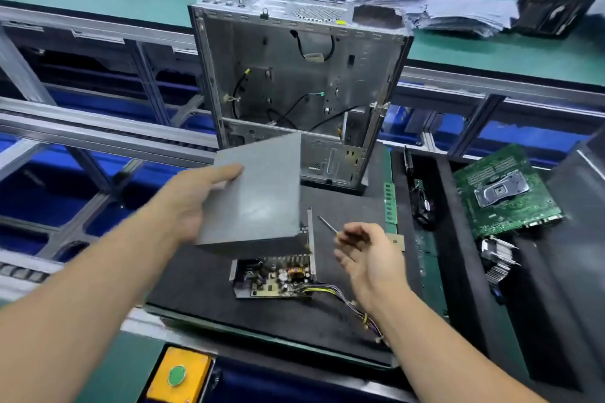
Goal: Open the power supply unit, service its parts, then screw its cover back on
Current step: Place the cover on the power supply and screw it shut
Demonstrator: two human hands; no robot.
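Power supply unit (pixel 273 278): lies open on the black mat (pixel 203 278), near its front edge, circuit board and coil exposed; its bundle of coloured wires (pixel 340 296) trails off to the right under the right forearm.
Cover (pixel 258 196): a grey folded metal shell, held tilted above the unit, its lower edge just over the board and close to the unit's upright side wall.
Left hand (pixel 193 203): holds the cover by its left edge, fingers laid over the top face; the thumb is hidden beneath.
Right hand (pixel 366 255): pinches a thin screwdriver (pixel 328 225) between loosely curled fingers, shaft pointing up and away, just beside the cover and not touching it.
Step in hand: judged as moving the cover while it is off the unit; whether it is coming off or going on cannot be told.
How to do it well: keep the cover level, clear of the coil and tall parts, keep the wires out from under its rim, and hold the screwdriver tip away from the board.
Surface: the mat sits on a green-edged bench; behind the unit stands 1 emptied computer case (pixel 294 82), open side forward.
Right tray: a motherboard (pixel 504 193), a heatsink (pixel 499 260) and a small fan (pixel 424 206) lie in black compartments.
Room: conveyor frames, blue bins below, a stack of papers (pixel 425 3) on the far green belt, and a yellow box with a green button (pixel 176 375) at the near edge.
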